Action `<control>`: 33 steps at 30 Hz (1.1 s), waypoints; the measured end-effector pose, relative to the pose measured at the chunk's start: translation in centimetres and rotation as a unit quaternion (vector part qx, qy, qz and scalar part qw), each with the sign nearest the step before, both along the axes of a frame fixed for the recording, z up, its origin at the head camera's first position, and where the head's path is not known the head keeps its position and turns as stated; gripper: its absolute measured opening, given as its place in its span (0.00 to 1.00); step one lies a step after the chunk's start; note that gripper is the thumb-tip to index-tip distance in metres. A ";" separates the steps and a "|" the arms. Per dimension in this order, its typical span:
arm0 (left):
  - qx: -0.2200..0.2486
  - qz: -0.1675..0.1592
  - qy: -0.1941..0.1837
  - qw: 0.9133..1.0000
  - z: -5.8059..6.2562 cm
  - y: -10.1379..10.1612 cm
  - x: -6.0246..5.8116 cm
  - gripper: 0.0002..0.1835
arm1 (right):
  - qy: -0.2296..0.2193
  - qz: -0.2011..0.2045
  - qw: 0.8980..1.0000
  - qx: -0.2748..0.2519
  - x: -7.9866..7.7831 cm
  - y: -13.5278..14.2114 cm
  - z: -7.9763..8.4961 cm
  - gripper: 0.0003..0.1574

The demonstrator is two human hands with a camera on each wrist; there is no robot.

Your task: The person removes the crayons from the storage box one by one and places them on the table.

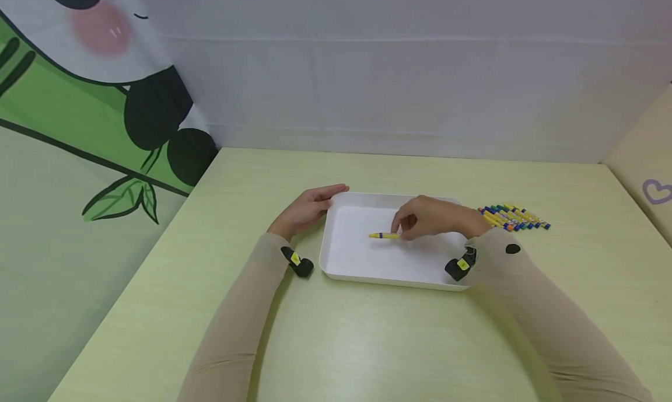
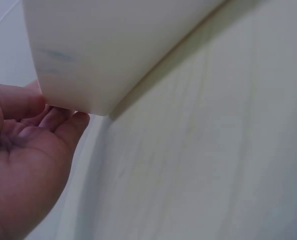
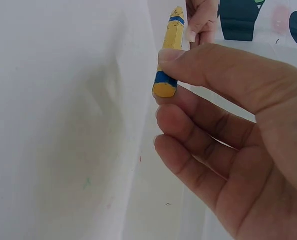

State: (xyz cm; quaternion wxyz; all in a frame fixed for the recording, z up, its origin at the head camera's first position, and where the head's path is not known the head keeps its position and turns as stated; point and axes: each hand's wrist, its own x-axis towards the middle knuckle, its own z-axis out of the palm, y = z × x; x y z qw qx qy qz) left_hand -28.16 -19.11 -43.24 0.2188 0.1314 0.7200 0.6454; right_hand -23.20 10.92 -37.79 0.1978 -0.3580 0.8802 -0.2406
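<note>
Over the white tray (image 1: 362, 256), my right hand (image 1: 427, 216) pinches a yellow crayon (image 1: 384, 236) near its flat end. In the right wrist view the thumb and forefinger hold this crayon (image 3: 171, 37), which has blue bands and a blunt tip pointing away from the palm. My left hand (image 1: 305, 209) holds the tray's far left corner. From the left wrist view, thumb and fingertips of the left hand (image 2: 31, 150) meet the rim of the tray (image 2: 103, 55) there.
Right of the tray, partly behind my right wrist, lies a row of several crayons (image 1: 517, 217) on the pale wooden table (image 1: 336, 338). A white cloth wall (image 1: 394, 98) stands at the table's back edge. Small coloured marks dot the tray's surface in the right wrist view.
</note>
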 end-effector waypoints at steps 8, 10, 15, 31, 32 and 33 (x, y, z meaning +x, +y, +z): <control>0.004 -0.004 0.002 1.000 0.1 0.0 0.0 0.26 | 0.000 -0.010 1.000 -0.008 -0.1 1.1 0.5 0.08; 0.004 -0.005 0.000 1.000 0.0 0.0 0.0 0.26 | 0.002 -0.013 1.000 -0.012 -0.1 1.3 0.6 0.08; 0.004 -0.005 -0.001 1.000 0.0 0.0 -0.1 0.26 | 0.008 -0.025 1.000 -0.016 0.1 2.2 1.0 0.08; -0.004 0.003 -0.006 1.000 0.3 0.0 0.1 0.26 | 0.020 -0.080 0.996 -0.028 1.1 5.1 2.6 0.10; -0.004 0.003 -0.007 1.000 0.3 0.0 0.1 0.26 | 0.020 -0.084 0.996 -0.028 1.2 5.3 2.7 0.10; -0.002 0.003 -0.008 1.000 0.3 0.0 0.1 0.26 | 0.020 -0.088 0.995 -0.029 1.3 5.5 2.8 0.10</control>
